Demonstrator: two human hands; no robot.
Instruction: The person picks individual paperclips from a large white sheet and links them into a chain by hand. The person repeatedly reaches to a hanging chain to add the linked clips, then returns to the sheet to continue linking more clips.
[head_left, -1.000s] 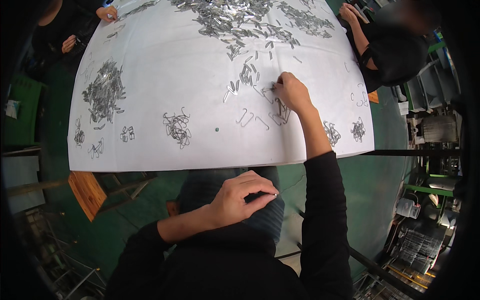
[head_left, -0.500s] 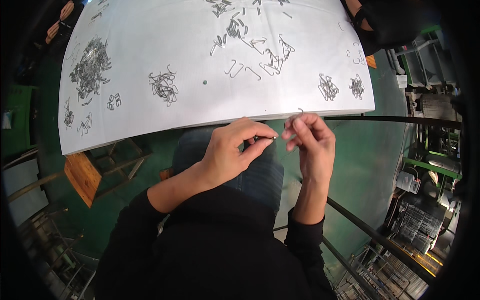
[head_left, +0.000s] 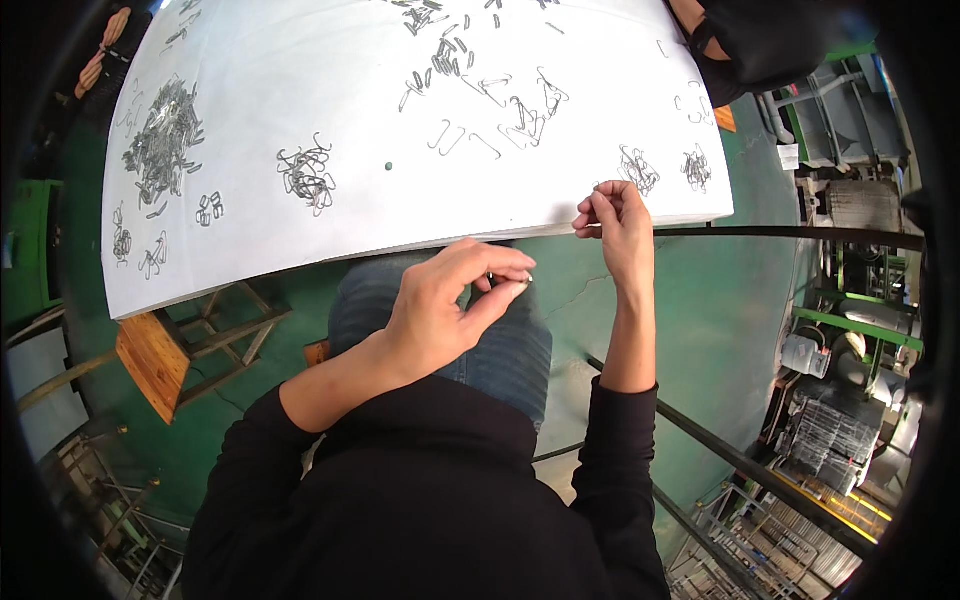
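My left hand (head_left: 435,310) is over my lap, just off the near table edge. Its thumb and fingers pinch a small metal piece, of which only a bright tip shows. My right hand (head_left: 622,225) reaches the table's near edge, its thumb and fingers closed on a thin wire hook; little of the hook shows past the fingertips. Closest to that hand lies a pile of bent wire hooks (head_left: 637,172), with a smaller hook pile (head_left: 697,170) to its right. A larger tangle of wire hooks (head_left: 306,178) lies farther left.
The white-covered table (head_left: 400,215) also bears a big heap of metal clips (head_left: 165,140) at left, scattered metal pieces (head_left: 452,58), loose hooks (head_left: 525,120) and a small green dot (head_left: 389,166). A wooden stool (head_left: 153,365) stands below left. Other people's hands (head_left: 105,50) show far left.
My right hand has moved away from the left hand, forward over the table edge toward the hook piles, carrying the wire hook. My left hand keeps its pinch; the view has shifted slightly.
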